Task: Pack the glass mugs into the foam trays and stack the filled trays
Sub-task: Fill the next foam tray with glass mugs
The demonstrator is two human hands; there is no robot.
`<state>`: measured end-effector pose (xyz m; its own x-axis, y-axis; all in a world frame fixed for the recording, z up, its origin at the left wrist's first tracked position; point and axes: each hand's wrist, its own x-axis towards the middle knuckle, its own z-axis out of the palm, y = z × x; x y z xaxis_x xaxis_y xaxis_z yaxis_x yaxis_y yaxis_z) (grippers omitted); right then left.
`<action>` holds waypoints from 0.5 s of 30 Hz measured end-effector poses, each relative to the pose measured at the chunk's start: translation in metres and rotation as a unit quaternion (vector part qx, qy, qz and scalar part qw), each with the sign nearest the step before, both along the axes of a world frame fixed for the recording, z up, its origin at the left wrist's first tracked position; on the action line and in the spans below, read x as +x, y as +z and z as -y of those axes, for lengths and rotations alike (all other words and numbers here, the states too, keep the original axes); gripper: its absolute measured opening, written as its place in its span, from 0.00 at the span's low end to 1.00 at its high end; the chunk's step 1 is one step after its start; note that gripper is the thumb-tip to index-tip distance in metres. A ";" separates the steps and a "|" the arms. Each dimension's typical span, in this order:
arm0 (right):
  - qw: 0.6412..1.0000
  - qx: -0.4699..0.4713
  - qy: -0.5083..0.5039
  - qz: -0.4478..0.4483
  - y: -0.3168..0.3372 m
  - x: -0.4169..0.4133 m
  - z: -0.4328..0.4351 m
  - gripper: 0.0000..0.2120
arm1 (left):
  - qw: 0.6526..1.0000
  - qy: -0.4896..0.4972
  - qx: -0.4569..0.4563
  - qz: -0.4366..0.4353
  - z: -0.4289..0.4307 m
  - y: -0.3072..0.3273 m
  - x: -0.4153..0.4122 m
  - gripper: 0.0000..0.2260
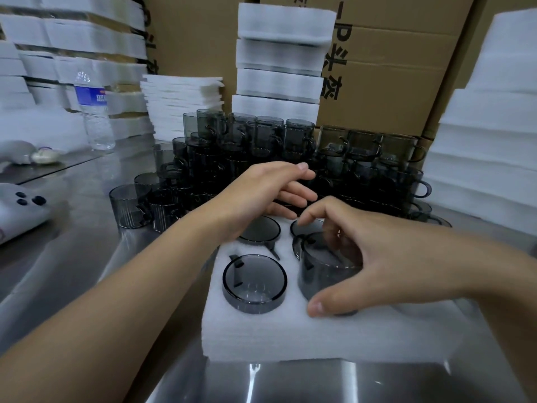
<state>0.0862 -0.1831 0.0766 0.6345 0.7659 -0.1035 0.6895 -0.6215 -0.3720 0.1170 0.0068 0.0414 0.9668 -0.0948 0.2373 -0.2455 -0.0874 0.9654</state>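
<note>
Steel table (87,271) is carrying the tray (290,335), where the right hand (377,257) is gripping a base-up mug (325,269) at the near-right pocket, directly beneath its palm, while the left hand (270,187), fingers loosely spread, is hovering nearer the pile (261,146) beyond.

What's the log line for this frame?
foam tray: three slots filled | right hand: grips fourth mug at near-right slot | left hand: open, at far row
</note>
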 end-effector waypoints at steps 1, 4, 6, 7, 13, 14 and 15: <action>1.000 -0.014 0.005 0.008 0.000 -0.002 -0.001 0.38 | 1.000 -0.001 0.009 0.003 0.000 0.000 0.000 0.11; 0.999 -0.047 0.003 0.016 0.000 -0.002 -0.001 0.40 | 1.000 -0.008 0.023 0.008 0.000 -0.001 0.000 0.09; 0.999 -0.054 0.000 0.006 0.000 -0.002 0.000 0.41 | 0.999 -0.014 0.026 0.011 -0.001 -0.002 0.001 0.09; 0.998 -0.055 0.001 0.001 0.001 -0.001 0.001 0.41 | 0.999 -0.016 0.028 0.012 0.000 -0.002 0.001 0.10; 0.997 -0.078 0.007 -0.007 -0.001 -0.002 0.005 0.44 | 0.998 -0.015 0.050 0.020 0.000 -0.002 0.000 0.09; 0.996 -0.089 0.012 0.007 -0.002 -0.004 0.005 0.45 | 0.998 -0.015 0.053 0.022 0.000 -0.001 0.000 0.08; 0.994 -0.103 0.016 0.024 -0.003 -0.005 0.005 0.46 | 0.998 -0.013 0.057 0.022 -0.001 -0.001 0.000 0.08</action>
